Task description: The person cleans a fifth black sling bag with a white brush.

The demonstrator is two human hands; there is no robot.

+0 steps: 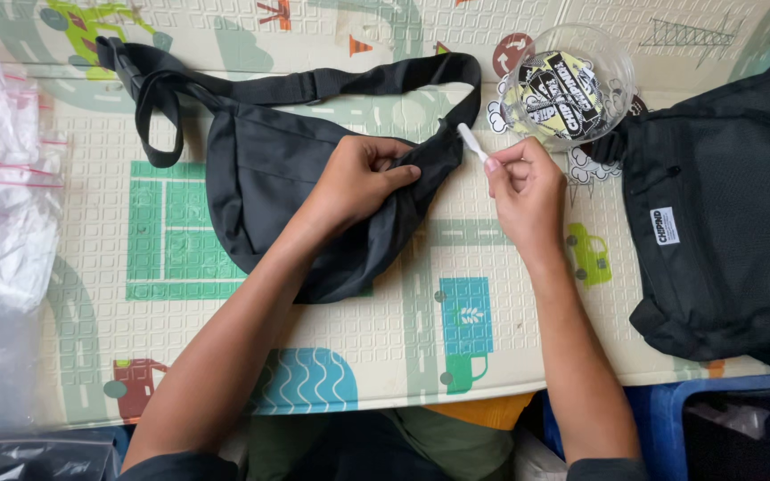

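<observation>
A black sling bag [260,178] lies flat on a patterned play mat [385,330], its strap [305,86] looping along the top. My left hand [360,178] pinches the bag's fabric near its right end. My right hand [524,189] holds a small white plastic piece [471,141] between thumb and fingers, its tip close to the bag's right corner. The hands are a short gap apart.
A clear round tub [617,67] with black-and-yellow printed pieces stands at the top right. A second black bag [724,214] with a white label lies at the right. Clear plastic bags [2,196] pile at the left. A blue crate [741,419] sits at the bottom right.
</observation>
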